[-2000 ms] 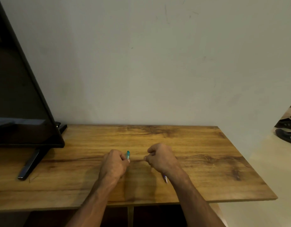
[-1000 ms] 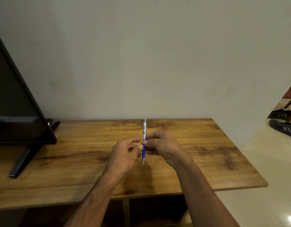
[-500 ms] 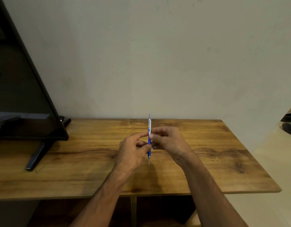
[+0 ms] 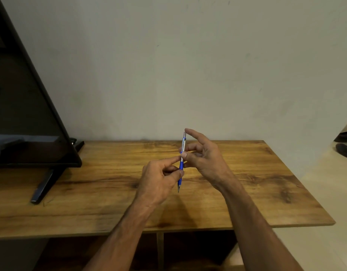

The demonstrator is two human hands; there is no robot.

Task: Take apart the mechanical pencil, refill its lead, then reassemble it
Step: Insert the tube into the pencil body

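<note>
A blue and silver mechanical pencil (image 4: 181,163) is held upright above the wooden table (image 4: 90,188), tip pointing down. My left hand (image 4: 159,178) pinches its blue lower barrel between thumb and fingers. My right hand (image 4: 204,157) touches the silver upper part with the thumb, and its index finger rests on the cap end at the top. The other right fingers are spread. The teal lead container seen earlier is hidden from view.
A dark flat screen (image 4: 22,114) on a black stand (image 4: 43,184) occupies the table's left end. A plain wall rises right behind the table. Dark footwear (image 4: 344,147) lies on the floor at the far right.
Both hands rose from the tabletop with the pencil, which came upright between them. In the last half second my right index finger stretched up to the pencil's top end.
</note>
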